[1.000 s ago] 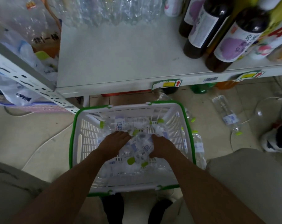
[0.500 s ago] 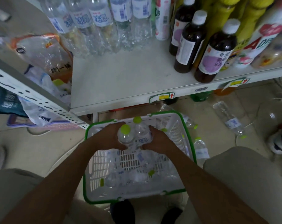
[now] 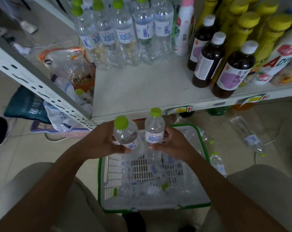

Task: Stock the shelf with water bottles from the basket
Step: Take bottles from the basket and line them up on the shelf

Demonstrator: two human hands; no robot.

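My left hand grips a clear water bottle with a green cap, held upright above the basket. My right hand grips a second green-capped water bottle beside it. Both bottles hover just below the front edge of the white shelf. Under my hands sits the white basket with a green rim, with several more water bottles lying in it. A row of water bottles stands at the back of the shelf.
Dark bottles with white caps and yellow-capped bottles fill the shelf's right side. Loose water bottles lie on the floor right of the basket. Plastic bags and a perforated shelf upright stand to the left.
Both hands went from reaching into the basket to lifting one bottle each, and have risen up toward the shelf's front edge.
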